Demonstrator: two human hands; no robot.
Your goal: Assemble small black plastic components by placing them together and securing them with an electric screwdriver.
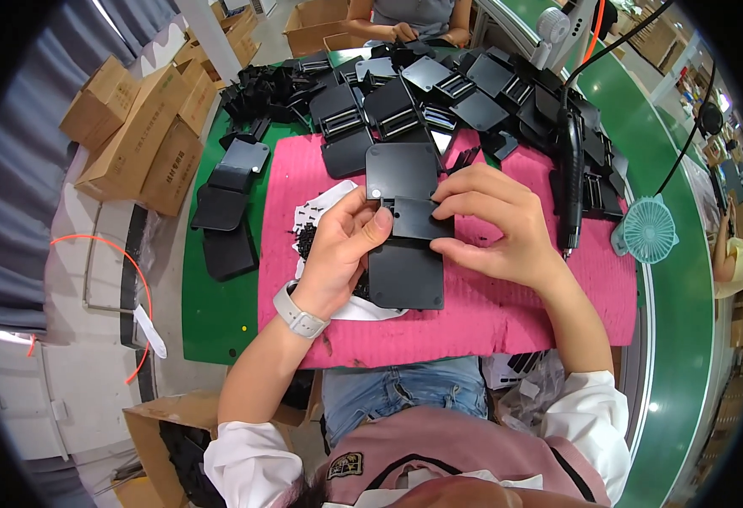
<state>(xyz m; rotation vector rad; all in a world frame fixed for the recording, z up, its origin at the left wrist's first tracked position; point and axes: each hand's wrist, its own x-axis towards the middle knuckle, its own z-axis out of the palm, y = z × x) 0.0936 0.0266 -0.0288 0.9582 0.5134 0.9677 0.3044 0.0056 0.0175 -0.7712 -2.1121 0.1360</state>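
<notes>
Between my hands, above the pink foam mat [507,326], is a black plastic bracket [407,275] with a wide flat plate at each end and a narrower middle. My left hand [346,245] grips its left side, the thumb lying on the middle part. On the right edge of that same middle, the fingertips and thumb of my right hand [502,224] pinch the bracket. Small black screws [305,240] lie on a white cloth [337,196] beside my left hand, which partly covers them. A black electric screwdriver [570,182] hangs upright to the right of my right hand.
Many black brackets [388,102] are heaped along the back of the green table [198,317]. Several more lie [229,251] at the left edge. A small teal fan [649,230] stands at right. Cardboard boxes [138,140] sit at far left. Across the table is another person [414,21].
</notes>
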